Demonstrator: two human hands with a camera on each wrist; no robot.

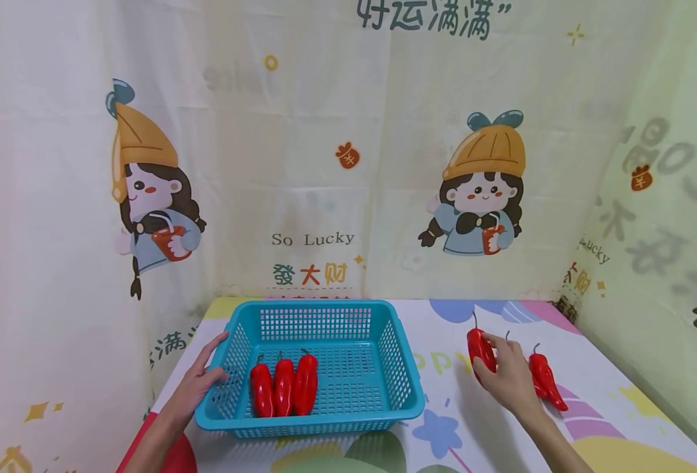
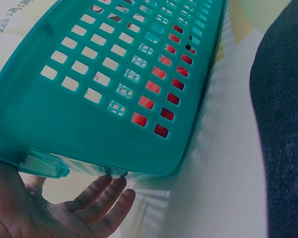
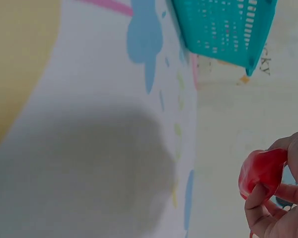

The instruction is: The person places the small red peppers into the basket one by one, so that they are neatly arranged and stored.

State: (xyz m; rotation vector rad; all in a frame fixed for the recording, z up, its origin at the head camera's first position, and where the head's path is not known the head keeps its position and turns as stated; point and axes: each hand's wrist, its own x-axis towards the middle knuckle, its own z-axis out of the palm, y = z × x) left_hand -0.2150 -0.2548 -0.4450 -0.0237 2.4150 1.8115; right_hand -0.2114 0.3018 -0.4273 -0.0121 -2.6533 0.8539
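In the head view, my right hand pinches a red chili pepper over the right side of the table, its dark stem pointing up. The right wrist view shows thumb and fingers around that pepper. My left hand rests at the left side of a turquoise plastic basket, thumb at the rim. In the left wrist view, its loosely straight fingers lie by the outer wall. Three red peppers lie side by side in the basket's left half, stems away from me.
More red peppers lie on the table right of my right hand, which partly hides them. The patterned tabletop runs between basket and peppers. A printed curtain stands behind the table and along both sides. Something red shows by my left forearm.
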